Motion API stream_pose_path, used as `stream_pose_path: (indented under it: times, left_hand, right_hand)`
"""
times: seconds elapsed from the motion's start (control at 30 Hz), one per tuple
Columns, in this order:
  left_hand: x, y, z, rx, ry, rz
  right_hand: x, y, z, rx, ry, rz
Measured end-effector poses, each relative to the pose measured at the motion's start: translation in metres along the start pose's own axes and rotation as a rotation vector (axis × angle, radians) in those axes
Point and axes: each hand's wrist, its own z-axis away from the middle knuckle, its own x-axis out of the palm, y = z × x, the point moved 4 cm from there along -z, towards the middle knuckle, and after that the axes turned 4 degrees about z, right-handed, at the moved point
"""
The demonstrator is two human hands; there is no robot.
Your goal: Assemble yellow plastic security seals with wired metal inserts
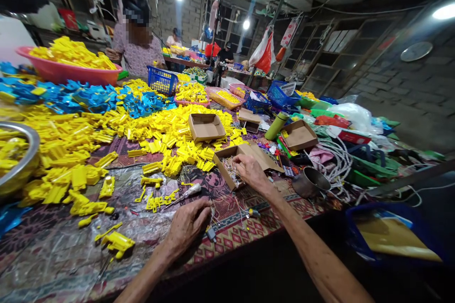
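My right hand (250,170) reaches into an open cardboard box (231,156) of small wired parts, fingers curled down among the thin wires; whether it grips any is hidden. My left hand (188,223) rests on the patterned cloth near the table's front edge, fingers closed around a small wired component (211,233) whose thin wires trail to the right. A screwdriver (185,195) with a clear handle lies just above the left hand. Loose yellow plastic pieces (117,241) lie to its left.
Heaps of yellow plastic parts (71,151) and blue parts (88,97) cover the table's left and middle. A metal bowl (21,161) stands far left, a small metal cup (313,182) right. Empty cardboard boxes (206,127), baskets and bags lie behind. A person (137,38) sits across.
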Motion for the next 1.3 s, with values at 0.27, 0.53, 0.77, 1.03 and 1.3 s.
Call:
stream_pose_path:
  times: [0.27, 0.53, 0.77, 1.03, 1.3]
  left_hand:
    - [-0.001, 0.002, 0.0, -0.002, -0.01, 0.026]
    - [0.0, -0.001, 0.0, -0.021, -0.003, 0.019]
    - [0.0, -0.002, -0.001, -0.013, 0.004, 0.006]
    - [0.001, -0.002, 0.0, -0.013, -0.009, 0.006]
    - [0.001, -0.001, 0.001, -0.008, 0.006, -0.015]
  right_hand:
    - [0.015, -0.019, -0.003, -0.064, -0.187, 0.184]
    - [0.014, -0.003, 0.004, -0.001, -0.21, 0.099]
    - [0.004, 0.013, 0.01, 0.075, -0.135, -0.229]
    - [-0.003, 0.021, 0.026, 0.263, -0.04, -0.512]
    - [-0.003, 0.034, 0.029, 0.43, 0.034, -0.739]
